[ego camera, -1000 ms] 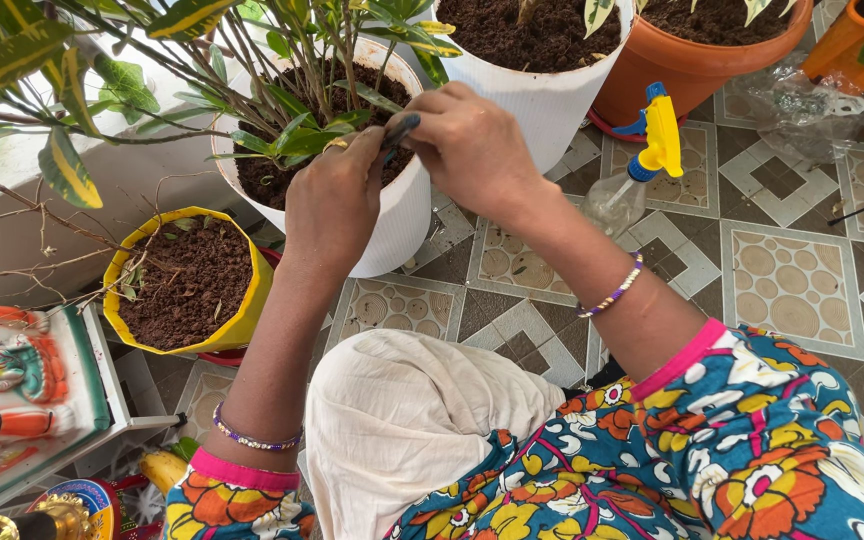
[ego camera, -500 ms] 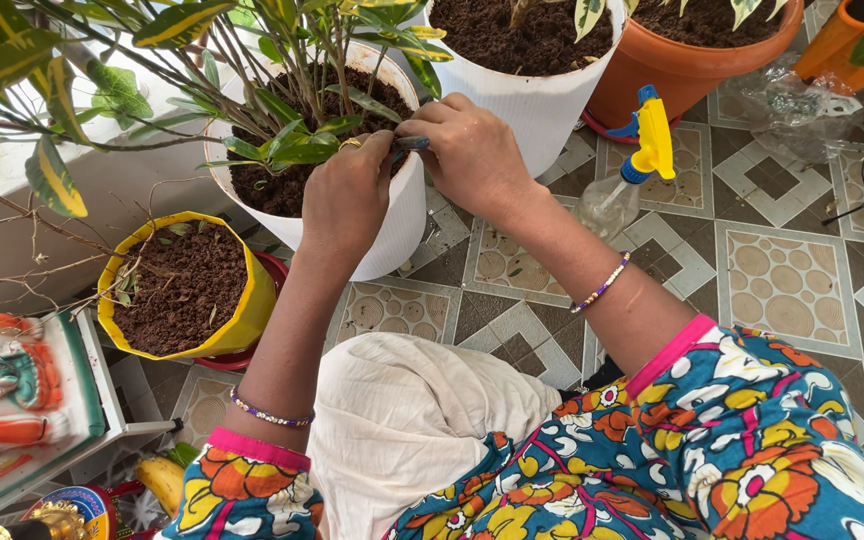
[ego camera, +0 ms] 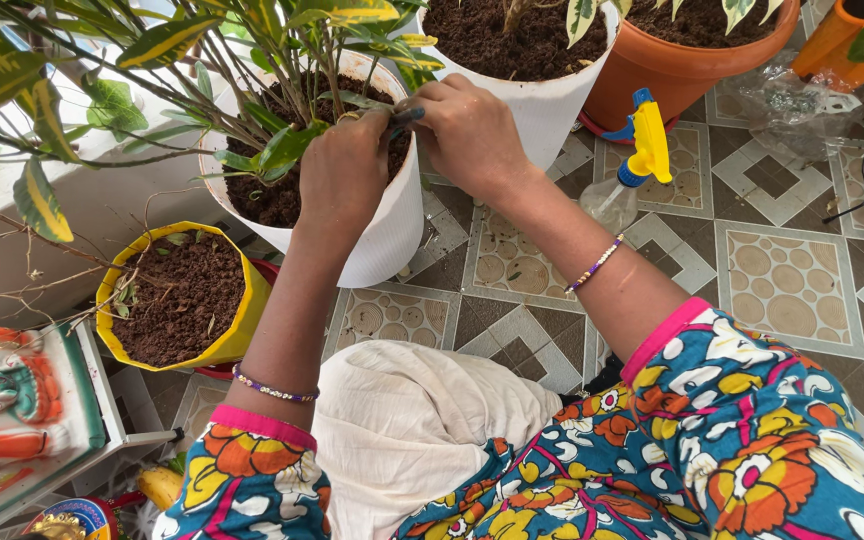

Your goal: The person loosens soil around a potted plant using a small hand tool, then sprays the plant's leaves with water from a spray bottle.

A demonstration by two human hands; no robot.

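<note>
Both hands worked at the near rim of the white ribbed pot point(ego camera: 372, 235), which stood on the patterned tile floor point(ego camera: 792, 285) and held dark soil and a green-leaved plant point(ego camera: 287, 140). The left hand point(ego camera: 344, 180) was clenched, fingers curled toward the plant stems at the soil surface. What it gripped, if anything, could not be told. The right hand point(ego camera: 472, 135) was closed on a small dark tool point(ego camera: 404, 116), whose tip pointed at the left hand's fingertips. The kind of tool could not be determined.

Compared with the views from a second and half a second before, both hands had moved slightly farther over the pot and closer together. The tool tip had shifted from above the left fingers to a position level with them, nearly touching. This suggested that the work at the stem base had moved from approach to contact.

Surrounding items:
- A spray bottle with a yellow and blue trigger head point(ego camera: 642, 150) stood just right of the right forearm.
- A yellow grow bag point(ego camera: 180, 298) of soil sat left of the pot.
- A second white pot point(ego camera: 542, 90) and a terracotta pot point(ego camera: 692, 65) stood behind.
</note>
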